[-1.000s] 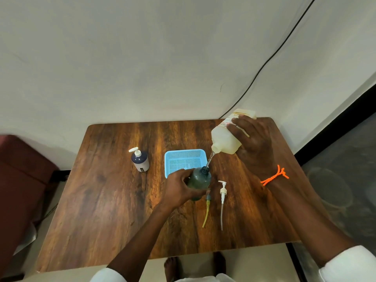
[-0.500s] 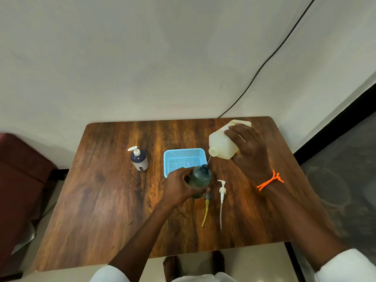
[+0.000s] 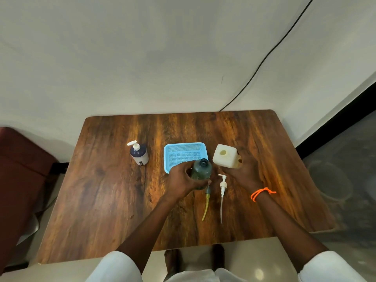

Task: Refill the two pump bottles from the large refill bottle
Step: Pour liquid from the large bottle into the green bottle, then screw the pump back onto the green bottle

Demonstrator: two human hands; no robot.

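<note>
My left hand (image 3: 181,180) grips the dark green pump bottle (image 3: 201,173), which stands upright on the table with its neck uncapped. To its right the white refill bottle (image 3: 224,155) stands upright on the table, mouth uncapped, with my right hand (image 3: 244,169) wrapped around its right side. Two removed pump heads lie just in front: one with a yellow tube (image 3: 206,204) and a white one (image 3: 222,192). At the left stands the dark blue pump bottle (image 3: 140,154) with its white pump fitted.
A light blue mesh basket (image 3: 173,148) sits behind the green bottle at the middle of the wooden table (image 3: 101,200). A black cable (image 3: 264,60) runs down the wall to the table's back edge. A dark red seat (image 3: 18,180) is at the left.
The refill bottle was tilted, pouring into the green bottle; my right hand has brought it upright and set it down on the table. My left hand stayed on the green bottle.
</note>
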